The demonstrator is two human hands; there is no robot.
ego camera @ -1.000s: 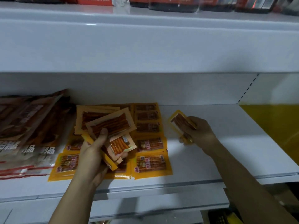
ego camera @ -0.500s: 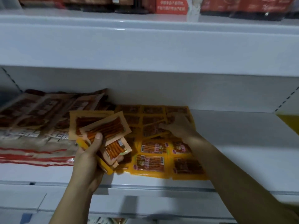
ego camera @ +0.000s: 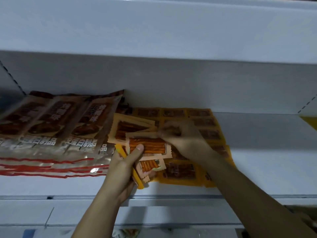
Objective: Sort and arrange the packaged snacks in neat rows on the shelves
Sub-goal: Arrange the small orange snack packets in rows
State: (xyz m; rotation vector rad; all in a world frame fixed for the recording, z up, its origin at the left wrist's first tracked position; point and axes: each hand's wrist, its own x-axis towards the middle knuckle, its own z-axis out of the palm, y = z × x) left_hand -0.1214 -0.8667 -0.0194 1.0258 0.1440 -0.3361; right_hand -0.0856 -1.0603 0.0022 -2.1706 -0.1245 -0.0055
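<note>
On the shelf (ego camera: 257,160), large bags (ego camera: 51,131) lie left, rows of small packets (ego camera: 197,124) right of them; a fanned bunch of packets (ego camera: 147,145) sits above, between both.

A white shelf (ego camera: 257,152) carries rows of yellow snack packets (ego camera: 202,124) beside larger brown bags (ego camera: 51,127).

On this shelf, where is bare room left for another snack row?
Free: shelf right of the yellow packs, toward the yellow panel. Crowded: left, brown bags meet the packs, both hands there.
</note>
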